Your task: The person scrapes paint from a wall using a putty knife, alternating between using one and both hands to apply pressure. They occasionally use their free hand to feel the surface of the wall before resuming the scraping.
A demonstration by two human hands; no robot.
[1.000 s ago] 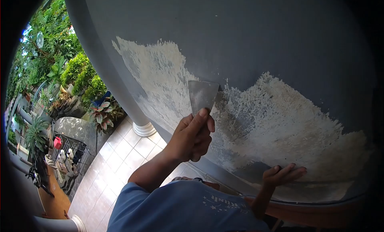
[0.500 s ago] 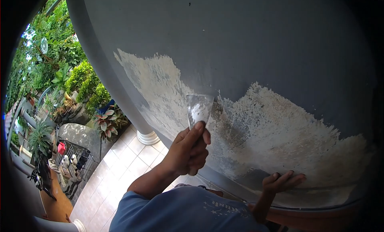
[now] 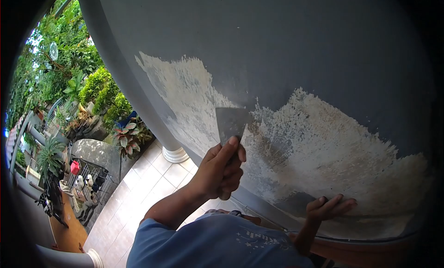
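Observation:
My left hand (image 3: 219, 168) is closed round a putty knife, its thumb on the lower part of the flat grey blade (image 3: 231, 121). The blade points up and overlaps the border between grey paint and a rough whitish patch (image 3: 323, 134) on the wall. My fingers hide the handle. Lower right, my right hand (image 3: 330, 208) is held with fingers stretched out, overlapping the bottom of the patch, nothing seen in it. Flaked, jagged edges run along the top of the scraped area. Smooth grey wall (image 3: 323, 36) spreads above it.
A grey column (image 3: 134, 87) with a white base (image 3: 175, 154) borders the wall. Beyond pale floor tiles (image 3: 143, 184) are green plants (image 3: 99, 90), a metal rack (image 3: 92, 182) and a motorbike (image 3: 48, 198). My blue shirt (image 3: 208, 242) fills the bottom.
The blade's face now looks plain grey where it showed a bright white patch before. The whole view has shifted slightly; both hands keep nearly the same pose.

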